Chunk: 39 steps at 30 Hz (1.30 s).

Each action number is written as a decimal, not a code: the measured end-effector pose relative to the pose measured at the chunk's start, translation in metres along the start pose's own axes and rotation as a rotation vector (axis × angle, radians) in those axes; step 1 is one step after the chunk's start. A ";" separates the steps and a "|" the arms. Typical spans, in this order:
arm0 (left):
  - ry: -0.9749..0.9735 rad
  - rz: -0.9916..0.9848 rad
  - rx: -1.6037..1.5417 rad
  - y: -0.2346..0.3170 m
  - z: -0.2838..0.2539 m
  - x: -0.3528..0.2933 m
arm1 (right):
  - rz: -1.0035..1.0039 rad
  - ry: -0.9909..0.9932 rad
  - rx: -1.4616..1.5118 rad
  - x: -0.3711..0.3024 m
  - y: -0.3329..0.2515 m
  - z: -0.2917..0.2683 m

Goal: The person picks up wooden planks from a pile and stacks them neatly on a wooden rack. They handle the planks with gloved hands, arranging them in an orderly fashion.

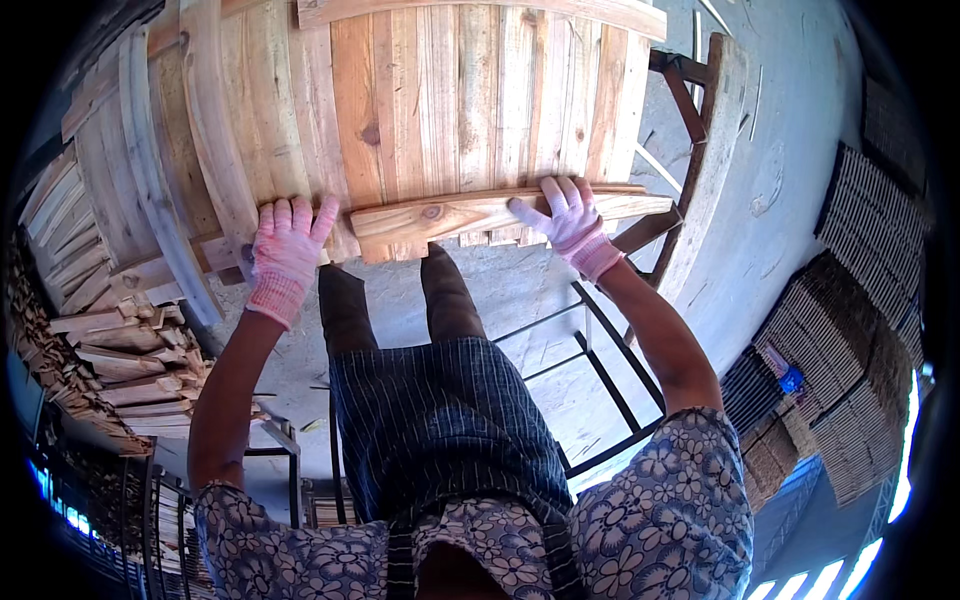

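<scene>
A row of pale wooden slats (480,110) lies side by side on the work table in front of me. Across their near ends rests a short wooden board (450,215) with a dark knot. My right hand (575,228), in a pinkish-white knit glove, grips this board near its right end, fingers over the far edge and thumb apart along it. My left hand (285,255), gloved the same way and stained pink, lies on the near ends of the slats left of the board. Its fingers are stretched out and its thumb points away; nothing shows in it.
A crosswise batten (480,12) lies over the far slats. Longer battens (150,150) stand at the left, above a heap of cut wood pieces (140,360). A dark metal frame (600,370) is beside my legs. Stacked slatted panels (815,340) line the right.
</scene>
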State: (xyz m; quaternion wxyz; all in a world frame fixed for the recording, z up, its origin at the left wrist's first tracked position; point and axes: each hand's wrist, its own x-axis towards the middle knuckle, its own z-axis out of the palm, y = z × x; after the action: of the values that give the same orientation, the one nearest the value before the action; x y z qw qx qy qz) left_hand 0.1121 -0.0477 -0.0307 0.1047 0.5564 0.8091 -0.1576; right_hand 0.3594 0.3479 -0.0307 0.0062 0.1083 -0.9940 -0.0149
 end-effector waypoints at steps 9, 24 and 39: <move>-0.189 -0.076 -0.125 0.004 -0.034 0.018 | 0.001 -0.042 0.061 0.014 -0.016 -0.005; -0.267 -0.063 -0.193 -0.005 -0.033 0.017 | 0.640 -0.440 0.749 -0.051 -0.022 -0.072; -0.530 -0.078 -0.310 -0.045 -0.069 0.079 | 2.330 0.037 0.914 0.095 -0.140 0.026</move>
State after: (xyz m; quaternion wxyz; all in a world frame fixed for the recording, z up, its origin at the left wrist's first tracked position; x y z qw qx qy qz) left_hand 0.0422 0.0318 0.0127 0.3895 0.4419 0.7888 -0.1755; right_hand 0.2964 0.1912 -0.0599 -0.0085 -0.8420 -0.4129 0.3470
